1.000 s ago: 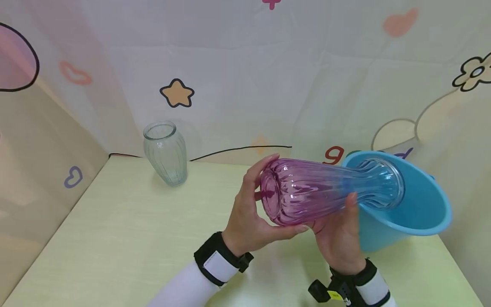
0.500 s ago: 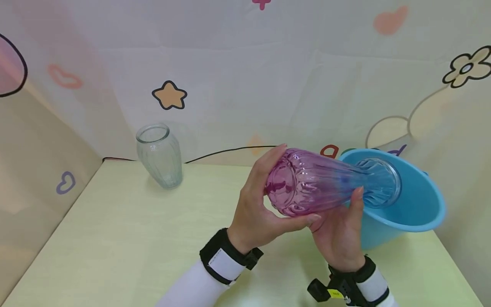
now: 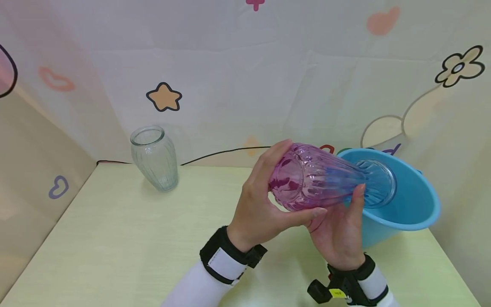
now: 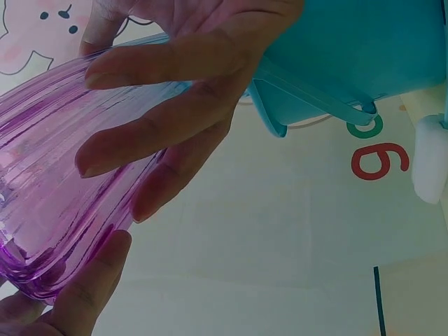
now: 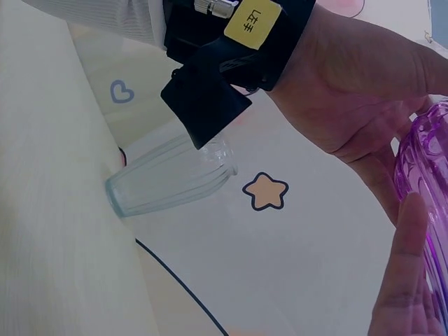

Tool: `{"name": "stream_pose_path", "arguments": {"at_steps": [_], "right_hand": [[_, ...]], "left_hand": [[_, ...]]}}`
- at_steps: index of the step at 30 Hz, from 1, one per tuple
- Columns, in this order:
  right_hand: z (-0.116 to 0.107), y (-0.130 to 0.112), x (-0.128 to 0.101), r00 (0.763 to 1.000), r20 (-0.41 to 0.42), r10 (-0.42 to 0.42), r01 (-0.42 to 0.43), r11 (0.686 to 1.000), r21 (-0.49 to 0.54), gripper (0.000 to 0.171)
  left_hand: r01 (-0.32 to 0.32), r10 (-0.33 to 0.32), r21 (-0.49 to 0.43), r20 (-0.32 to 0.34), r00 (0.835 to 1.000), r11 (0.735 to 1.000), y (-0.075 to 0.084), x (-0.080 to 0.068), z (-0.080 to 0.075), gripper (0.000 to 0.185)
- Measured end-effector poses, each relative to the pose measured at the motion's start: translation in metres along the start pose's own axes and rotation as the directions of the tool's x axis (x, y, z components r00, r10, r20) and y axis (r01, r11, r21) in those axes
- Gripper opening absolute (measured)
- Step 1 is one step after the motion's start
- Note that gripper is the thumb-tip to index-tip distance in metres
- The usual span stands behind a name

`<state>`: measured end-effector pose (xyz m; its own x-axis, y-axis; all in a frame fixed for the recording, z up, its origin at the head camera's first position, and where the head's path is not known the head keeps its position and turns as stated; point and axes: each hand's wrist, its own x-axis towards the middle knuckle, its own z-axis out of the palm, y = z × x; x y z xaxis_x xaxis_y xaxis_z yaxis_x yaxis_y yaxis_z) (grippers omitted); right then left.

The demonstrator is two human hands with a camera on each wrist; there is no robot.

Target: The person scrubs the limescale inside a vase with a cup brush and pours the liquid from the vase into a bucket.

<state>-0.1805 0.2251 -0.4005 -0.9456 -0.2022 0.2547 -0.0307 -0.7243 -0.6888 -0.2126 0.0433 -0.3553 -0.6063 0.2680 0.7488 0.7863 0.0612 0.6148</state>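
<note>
A ribbed glass vase [image 3: 318, 177], pink-purple at its base and fading to blue, lies tilted in both hands in the head view. Its blue mouth end reaches over the blue bucket [image 3: 416, 204]. My left hand [image 3: 258, 204] grips the base end, thumb along the near side. My right hand [image 3: 339, 236] holds the vase from below near the neck, thumb against the glass. In the left wrist view, the right hand's fingers [image 4: 161, 105] lie round the vase's far side. In the right wrist view only the vase's purple edge [image 5: 427, 161] shows.
A clear ribbed glass jar [image 3: 155, 160] stands upright at the back left of the pale table [image 3: 115, 238]. Behind the table hangs a printed cloth backdrop [image 3: 230, 85]. The bucket's handle [image 4: 315, 91] hangs on its far side, with a white grip [image 4: 428, 159].
The vase's base end has risen and shifted slightly right, tilting its mouth further down towards the bucket. Both hands keep hold of it. The whole head view has shifted a little.
</note>
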Motion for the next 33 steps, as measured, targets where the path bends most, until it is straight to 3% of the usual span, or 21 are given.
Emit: {"name": "stream_pose_path", "arguments": {"at_steps": [27,33], "right_hand": [[-0.0013,0.005,0.0002,0.999,-0.002,-0.04,0.04,0.998,0.057,0.081],[-0.0009,0.006,-0.0001,0.999,-0.023,-0.038,0.038,0.999,0.027,0.082]], "left_hand": [[-0.053,0.052,0.045,0.023,0.998,0.998,-0.0008,0.0006,-0.0001,0.117],[-0.067,0.066,0.047,0.028,0.997,0.997,-0.0022,0.0015,-0.002,0.118]]}}
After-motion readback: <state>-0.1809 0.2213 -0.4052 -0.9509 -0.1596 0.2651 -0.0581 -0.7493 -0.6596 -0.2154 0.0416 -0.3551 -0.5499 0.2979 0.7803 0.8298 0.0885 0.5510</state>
